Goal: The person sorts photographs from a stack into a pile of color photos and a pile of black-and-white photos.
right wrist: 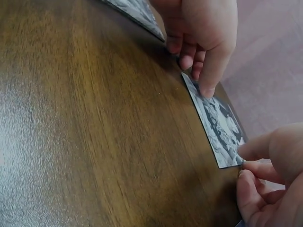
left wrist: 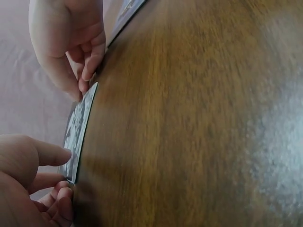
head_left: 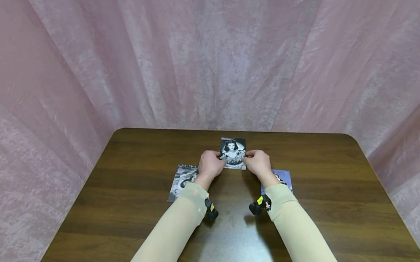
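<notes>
Three photos (head_left: 233,152) — one between two hands (head_left: 210,164)

Scene is evenly, softly lit from overhead. A broad glare patch is seen on the table (head_left: 241,259) near its front edge. Soft shadows are cast below the forearms. Wide-angle bending is noted twd pic edges. Wrist views are blurred close up.

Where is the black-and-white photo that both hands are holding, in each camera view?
Head: the black-and-white photo lies at table centre, between the left hand and right hand.
Left wrist: seen edge-on at left, between both hands.
Right wrist: at right, flat on the wood.
Shared landmark: the dark wooden table, and the fingertips at the photo's near corners.
</notes>
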